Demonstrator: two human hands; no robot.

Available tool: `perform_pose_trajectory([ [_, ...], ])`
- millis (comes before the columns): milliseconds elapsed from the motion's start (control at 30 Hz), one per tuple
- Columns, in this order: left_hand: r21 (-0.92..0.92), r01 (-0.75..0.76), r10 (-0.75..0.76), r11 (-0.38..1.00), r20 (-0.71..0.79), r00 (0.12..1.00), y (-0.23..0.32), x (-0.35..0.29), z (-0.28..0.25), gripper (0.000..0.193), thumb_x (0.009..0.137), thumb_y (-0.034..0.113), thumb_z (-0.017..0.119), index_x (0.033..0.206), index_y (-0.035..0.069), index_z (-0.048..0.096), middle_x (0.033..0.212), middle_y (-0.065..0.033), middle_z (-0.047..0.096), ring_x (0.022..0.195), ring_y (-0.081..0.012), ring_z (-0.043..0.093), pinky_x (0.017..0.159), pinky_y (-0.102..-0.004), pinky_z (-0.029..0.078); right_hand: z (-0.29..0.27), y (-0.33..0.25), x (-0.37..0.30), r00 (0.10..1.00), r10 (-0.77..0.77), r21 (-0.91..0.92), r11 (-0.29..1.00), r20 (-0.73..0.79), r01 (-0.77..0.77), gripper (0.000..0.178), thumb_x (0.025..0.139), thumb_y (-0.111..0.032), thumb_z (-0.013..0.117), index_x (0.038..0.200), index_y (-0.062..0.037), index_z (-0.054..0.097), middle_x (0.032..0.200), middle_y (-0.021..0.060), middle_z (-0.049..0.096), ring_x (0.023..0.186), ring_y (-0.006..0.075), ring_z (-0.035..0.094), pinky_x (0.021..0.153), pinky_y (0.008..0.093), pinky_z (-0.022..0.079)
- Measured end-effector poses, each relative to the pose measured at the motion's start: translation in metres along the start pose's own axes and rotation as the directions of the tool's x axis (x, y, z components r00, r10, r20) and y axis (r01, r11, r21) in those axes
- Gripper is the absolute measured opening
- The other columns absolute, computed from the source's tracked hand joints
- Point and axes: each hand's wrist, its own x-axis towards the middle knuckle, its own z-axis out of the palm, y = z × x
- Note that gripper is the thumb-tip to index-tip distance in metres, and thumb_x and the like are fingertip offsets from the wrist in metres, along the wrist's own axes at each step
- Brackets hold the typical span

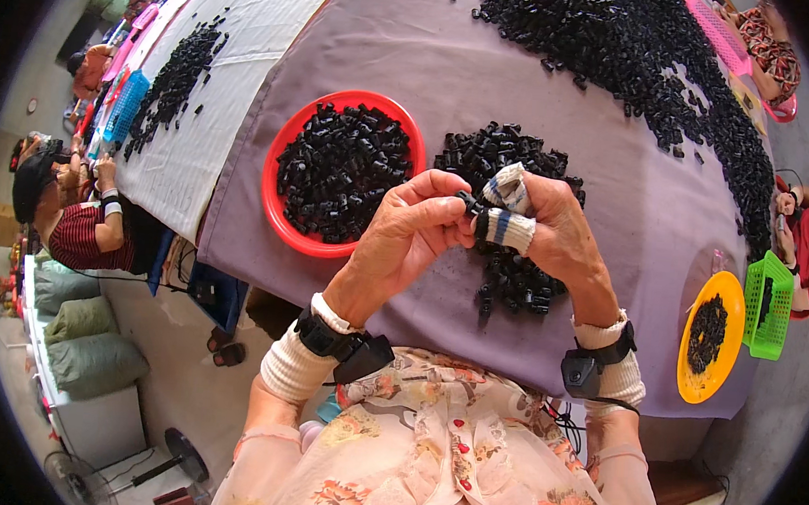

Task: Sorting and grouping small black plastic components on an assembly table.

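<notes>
Over the table's near edge my two hands meet in front of me. My left hand point(408, 223) pinches a small black plastic part point(469, 204) between thumb and fingertips. My right hand point(547, 226), its thumb and a finger wrapped in striped white cloth, closes on the same part from the other side. Beneath them lies a loose pile of black plastic parts point(506, 285), partly hidden by my hands. A red round tray point(274, 182) full of similar black parts stands just left of my left hand.
A large heap of black parts point(612, 43) spreads over the far right of the purple tablecloth point(380, 47). At the right are a yellow plate point(729, 365) and a green basket point(770, 340). Other people sit along both sides; a white-covered table point(241, 48) adjoins at left.
</notes>
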Motion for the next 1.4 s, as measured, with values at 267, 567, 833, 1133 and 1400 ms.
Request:
perform_pose_trajectory([
  [267, 0.253, 0.013, -0.012, 0.967, -0.006, 1.0, 0.004, -0.002, -0.002, 0.015, 0.083, 0.006, 0.061, 0.096, 0.002, 0.055, 0.086, -0.0085, 0.062, 0.075, -0.0156, 0.061, 0.069, -0.0279, 0.05, -0.007, -0.005, 0.005, 1.0, 0.018, -0.048, 0.999, 0.018, -0.017, 0.022, 0.075, -0.018, 0.069, 0.076, -0.0008, 0.055, 0.059, -0.0007, 0.049, 0.055, 0.0066, 0.041, 0.049, 0.0247, 0.035],
  [567, 0.209, 0.01, -0.009, 0.978, -0.006, 1.0, -0.003, 0.001, 0.001, 0.018, 0.084, 0.007, 0.06, 0.101, 0.002, 0.055, 0.088, -0.0098, 0.063, 0.077, -0.0162, 0.061, 0.07, -0.0291, 0.051, -0.005, -0.004, 0.015, 0.998, 0.062, -0.03, 0.998, 0.02, -0.061, 0.015, 0.077, -0.013, 0.063, 0.076, -0.0005, 0.055, 0.06, 0.0008, 0.053, 0.055, 0.0078, 0.044, 0.05, 0.0263, 0.038],
  [833, -0.094, 0.045, -0.045, 0.995, -0.001, 0.999, -0.003, 0.005, -0.006, 0.019, 0.09, 0.014, 0.052, 0.105, 0.003, 0.056, 0.094, -0.0101, 0.063, 0.081, -0.0174, 0.062, 0.073, -0.032, 0.052, -0.009, 0.001, 0.011, 0.994, 0.104, 0.001, 0.995, 0.018, -0.104, 0.021, 0.075, -0.019, 0.069, 0.079, -0.0025, 0.057, 0.061, -0.0018, 0.051, 0.058, 0.0062, 0.043, 0.052, 0.0243, 0.037],
  [1133, -0.102, 0.033, -0.042, 0.994, -0.095, 0.995, -0.004, 0.003, 0.001, 0.021, 0.09, 0.014, 0.051, 0.106, 0.002, 0.056, 0.086, -0.0044, 0.061, 0.08, -0.0116, 0.059, 0.072, -0.0277, 0.049, -0.006, 0.014, 0.012, 0.997, 0.01, -0.113, 0.994, 0.081, -0.001, 0.033, 0.069, -0.03, 0.073, 0.075, -0.0017, 0.056, 0.057, 0.0001, 0.048, 0.054, 0.0083, 0.042, 0.049, 0.0267, 0.036],
  [1400, -0.097, 0.042, -0.056, 0.994, -0.137, 0.989, -0.007, 0.003, 0.006, 0.021, 0.09, 0.012, 0.051, 0.106, 0.001, 0.056, 0.088, -0.0045, 0.062, 0.079, -0.01, 0.059, 0.072, -0.0259, 0.049, -0.004, 0.016, 0.014, 0.994, 0.032, -0.104, 0.994, 0.109, -0.021, 0.036, 0.068, -0.034, 0.071, 0.073, -0.0022, 0.056, 0.055, 0.0009, 0.047, 0.052, 0.0097, 0.041, 0.048, 0.0273, 0.035],
])
